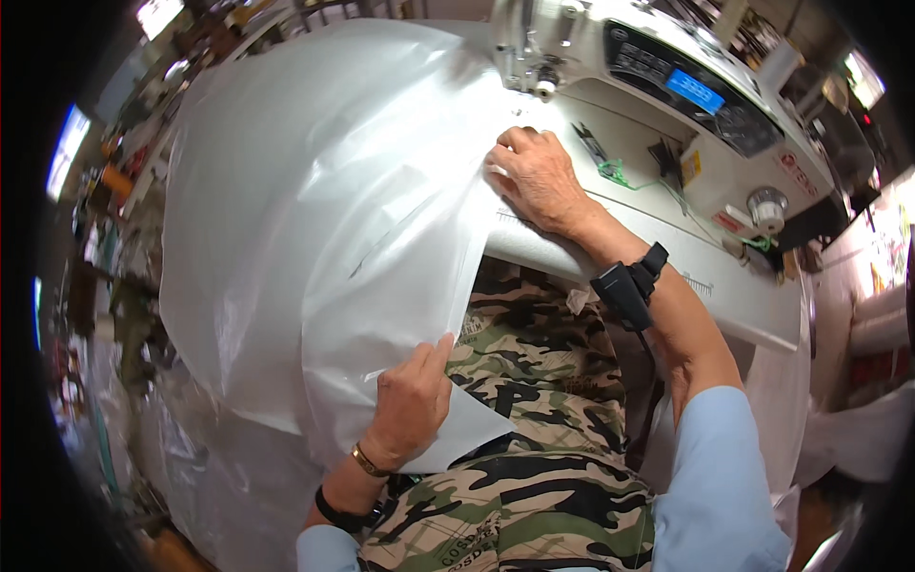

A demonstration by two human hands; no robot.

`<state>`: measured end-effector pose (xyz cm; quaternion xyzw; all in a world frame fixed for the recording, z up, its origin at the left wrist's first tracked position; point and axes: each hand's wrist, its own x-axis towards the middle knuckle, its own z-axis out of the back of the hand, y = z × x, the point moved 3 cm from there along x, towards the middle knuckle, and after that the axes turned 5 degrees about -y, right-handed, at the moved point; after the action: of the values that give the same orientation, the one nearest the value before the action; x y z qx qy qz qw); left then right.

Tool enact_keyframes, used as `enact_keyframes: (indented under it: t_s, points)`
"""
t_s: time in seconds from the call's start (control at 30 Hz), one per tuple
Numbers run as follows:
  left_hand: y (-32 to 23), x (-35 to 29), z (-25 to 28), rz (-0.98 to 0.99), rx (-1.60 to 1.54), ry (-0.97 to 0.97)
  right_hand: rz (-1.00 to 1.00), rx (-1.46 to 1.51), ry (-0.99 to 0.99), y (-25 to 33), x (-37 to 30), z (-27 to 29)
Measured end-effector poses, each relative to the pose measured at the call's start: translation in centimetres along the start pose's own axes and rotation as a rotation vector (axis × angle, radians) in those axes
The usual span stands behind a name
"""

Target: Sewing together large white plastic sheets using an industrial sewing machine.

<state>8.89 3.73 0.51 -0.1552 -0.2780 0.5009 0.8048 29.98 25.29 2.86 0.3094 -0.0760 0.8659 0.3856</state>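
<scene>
A large sheet of thin white, semi-clear material (248, 200) covers the left of the sewing table and hangs down over my lap. Its right edge runs as a folded strip from the sewing machine (548, 48) towards me. My left hand (412, 405) pinches this edge low down, above my camouflage-patterned apron (543, 381). Close in front of the needle area, my right hand (538, 176) has its fingers bent and pressed together on the upper part of the same edge. The fingertips of the right hand are partly hidden by glare.
Right of my right hand, small dark snips (588, 143) and a tangle of green thread (615, 173) lie on the machine bed. A lit control panel (694, 91) and a handwheel knob (767, 210) are on the machine. Cluttered shelves and materials stand at the far left.
</scene>
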Motion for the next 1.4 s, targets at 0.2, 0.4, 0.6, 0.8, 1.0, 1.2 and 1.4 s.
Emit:
enact_keyframes:
  t_s: [0.2,0.4,0.6,0.8,1.0,1.2,1.4]
  points:
    - [0.6,1.9,-0.7,-0.060,-0.032,-0.014,-0.107,-0.024,0.031,-0.3,-0.5,0.1]
    - [1.2,3.1,-0.8,-0.105,-0.022,0.037,-0.133,0.041,0.106,-0.5,-1.0,0.1]
    - [2.0,5.6,-0.7,-0.129,-0.041,-0.040,-0.142,0.128,0.223,-1.5,-1.7,-0.8]
    - [1.6,10.1,-0.4,-0.181,-0.052,-0.095,-0.138,0.132,0.215,-1.3,-1.6,-0.9]
    - [1.1,16.1,-1.0,-0.226,-0.052,-0.115,-0.174,0.083,0.188,-1.1,-1.6,-0.3]
    - [1.5,21.0,-2.5,-0.239,0.176,-0.134,-0.202,0.100,0.072,-1.4,-1.6,-1.0]
    - [3.0,21.7,-2.3,-0.042,-0.044,-0.187,-0.224,0.124,0.080,-1.5,-1.0,-0.9]
